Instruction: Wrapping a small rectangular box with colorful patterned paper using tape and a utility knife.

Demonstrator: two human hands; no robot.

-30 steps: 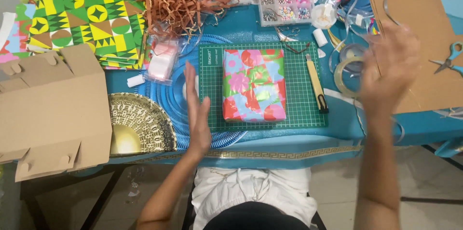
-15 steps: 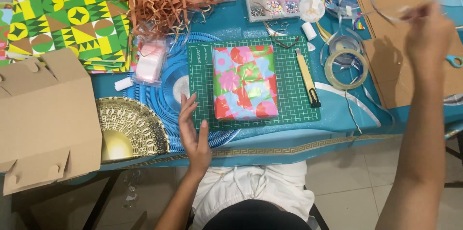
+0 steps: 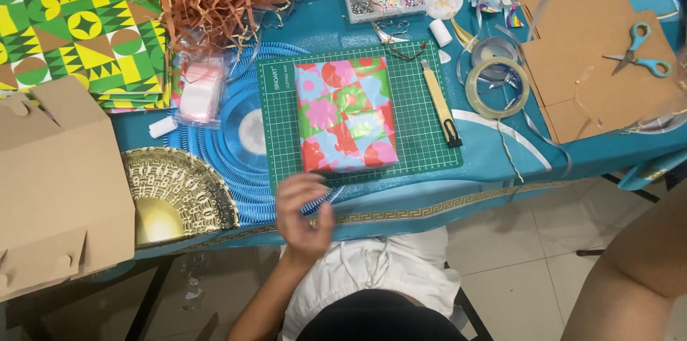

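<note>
Loosely curled and holding nothing, the left hand point(image 3: 304, 216) forms an empty grip at the surface's point(image 3: 401, 201) near edge, just short of the green cutting mat point(image 3: 422, 137). Beyond it on the mat lies the wrapped box point(image 3: 345, 113), flat; probably light, stiff, with slippery glossy paper, best taken by its long sides. Only the right forearm shows; its grip is out of view.

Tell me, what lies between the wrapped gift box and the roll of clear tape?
In the head view, a yellow utility knife lies between the wrapped gift box and the roll of clear tape, resting along the right edge of the green cutting mat.
</note>
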